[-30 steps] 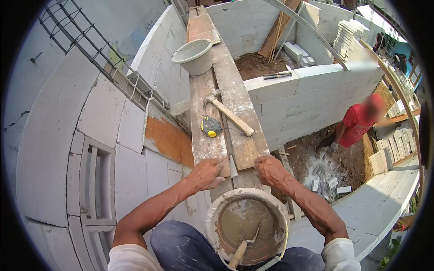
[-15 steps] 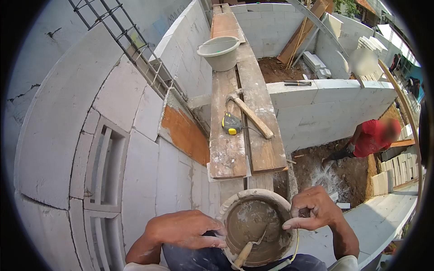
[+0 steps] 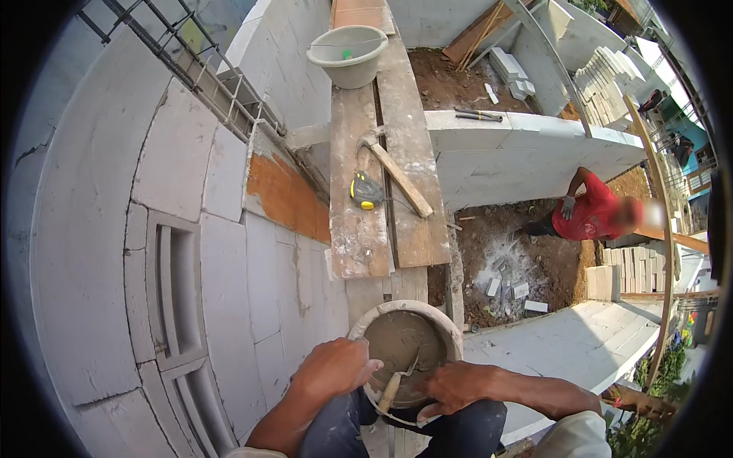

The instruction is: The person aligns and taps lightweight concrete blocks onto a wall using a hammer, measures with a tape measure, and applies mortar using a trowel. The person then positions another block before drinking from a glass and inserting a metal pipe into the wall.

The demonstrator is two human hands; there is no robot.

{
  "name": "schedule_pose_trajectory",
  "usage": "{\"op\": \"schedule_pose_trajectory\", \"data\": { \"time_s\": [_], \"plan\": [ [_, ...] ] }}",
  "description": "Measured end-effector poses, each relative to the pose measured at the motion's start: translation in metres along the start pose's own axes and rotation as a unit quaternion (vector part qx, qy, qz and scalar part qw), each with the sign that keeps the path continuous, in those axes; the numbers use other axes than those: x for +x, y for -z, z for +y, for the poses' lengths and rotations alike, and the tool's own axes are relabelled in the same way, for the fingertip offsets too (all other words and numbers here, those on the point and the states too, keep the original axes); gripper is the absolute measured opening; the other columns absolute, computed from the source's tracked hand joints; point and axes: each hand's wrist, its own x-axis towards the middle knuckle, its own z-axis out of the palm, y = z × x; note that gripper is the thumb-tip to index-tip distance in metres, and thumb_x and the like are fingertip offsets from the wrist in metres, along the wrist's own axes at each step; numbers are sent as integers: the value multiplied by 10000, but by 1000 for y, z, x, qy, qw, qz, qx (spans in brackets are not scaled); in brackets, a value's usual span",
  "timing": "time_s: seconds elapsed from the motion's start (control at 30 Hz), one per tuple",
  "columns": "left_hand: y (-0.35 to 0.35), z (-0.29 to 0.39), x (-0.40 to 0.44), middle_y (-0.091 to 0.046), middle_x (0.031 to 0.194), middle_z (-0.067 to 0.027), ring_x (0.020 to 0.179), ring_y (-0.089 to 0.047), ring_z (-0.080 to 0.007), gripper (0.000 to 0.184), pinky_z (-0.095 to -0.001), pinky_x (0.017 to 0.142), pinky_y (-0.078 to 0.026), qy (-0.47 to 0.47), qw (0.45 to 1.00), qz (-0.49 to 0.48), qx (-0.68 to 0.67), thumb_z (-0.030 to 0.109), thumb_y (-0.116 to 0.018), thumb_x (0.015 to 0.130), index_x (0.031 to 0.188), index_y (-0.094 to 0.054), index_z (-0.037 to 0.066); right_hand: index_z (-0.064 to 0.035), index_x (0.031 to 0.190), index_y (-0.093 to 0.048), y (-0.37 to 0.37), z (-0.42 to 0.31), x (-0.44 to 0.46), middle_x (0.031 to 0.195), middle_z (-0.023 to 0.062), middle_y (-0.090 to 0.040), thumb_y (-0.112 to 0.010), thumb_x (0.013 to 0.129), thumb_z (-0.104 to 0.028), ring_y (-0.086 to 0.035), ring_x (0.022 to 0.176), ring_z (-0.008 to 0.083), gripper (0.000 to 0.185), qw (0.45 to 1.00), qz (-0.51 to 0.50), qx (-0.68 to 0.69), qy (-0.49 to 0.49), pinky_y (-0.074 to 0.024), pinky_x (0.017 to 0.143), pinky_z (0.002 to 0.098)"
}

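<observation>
A round bucket (image 3: 452,330) holds wet grey-brown mortar (image 3: 405,340) between my knees. My left hand (image 3: 334,368) closes on its left rim, thumb toward the inside. On the lower right, my right hand (image 3: 464,388) is closed at the rim, its fingers reaching over the inside edge. A trowel (image 3: 391,389) rests in the bucket, its wooden handle toward me and its blade in the mortar. Beyond lie a claw hammer (image 3: 401,177) and a black and yellow tape measure (image 3: 366,191), both on the wooden planks (image 3: 359,248).
Another bucket (image 3: 347,72) stands farther along the planks. White block walls (image 3: 527,164) rise on both sides, with pliers-like tool handles (image 3: 479,115) on one top. A person in a red shirt (image 3: 592,210) stands below on the right. A steel rebar frame (image 3: 195,72) leans at upper left.
The view has shifted, so planks and bucket appear farther left. My right hand has come down to the bucket's lower right rim. The person below now has an arm bent at the waist.
</observation>
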Motion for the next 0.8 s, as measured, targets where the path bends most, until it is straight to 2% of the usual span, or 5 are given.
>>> {"op": "schedule_pose_trajectory", "data": {
  "time_s": [0.07, 0.4, 0.5, 0.67, 0.8],
  "plan": [
    [5, 13, -4, -752, 969, -282, 958, -732, -468, 453, -560, 848, -569, 10, 1000, 0, -7, 400, -677, 1014, 1047, -708, -50, -13, 1336, -672, -8, -8, 4, 1000, 274, -748, -603, 1003, -689, -724, 1012, 489, 757, 998, -47, 4, -36, -587, 863, 539],
    [-29, 43, -65, -726, 1168, -261, 1058, -713, -472, 412, -576, 905, -563, 65, 997, 30, -34, 379, -721, 967, 1110, -742, -7, -59, 1056, -778, -36, -80, -6, 912, 206, -781, -717, 917, -628, -785, 929, 398, 589, 983, 47, -78, -161, -596, 815, 529],
    [-51, 45, -95, -672, 1277, -249, 1068, -709, -468, 421, -580, 949, -550, 25, 995, 99, -1, 367, -733, 952, 1167, -739, 5, -91, 916, -826, -62, -87, -1, 909, 163, -785, -732, 880, -386, -776, 931, 337, 311, 964, 143, -89, -208, -582, 848, 489],
    [-65, 62, -172, -624, 1387, -232, 1285, -625, -431, 511, -572, 1080, -495, 73, 993, 75, 60, 354, -663, 963, 1350, -672, 20, -73, 1198, -731, -78, -131, -40, 1255, 147, -685, -640, 952, -250, -593, 1329, 328, 316, 920, 271, -140, -247, -431, 1127, 598],
    [-71, 67, -217, -585, 1461, -248, 1389, -552, -439, 583, -563, 1163, -446, 120, 991, 63, -2, 353, -635, 953, 1431, -624, 18, -66, 1389, -598, -100, -197, -88, 1435, 194, -591, -629, 998, -311, -577, 1348, 365, 462, 934, 229, -87, -259, -437, 1152, 620]
  ]
}}
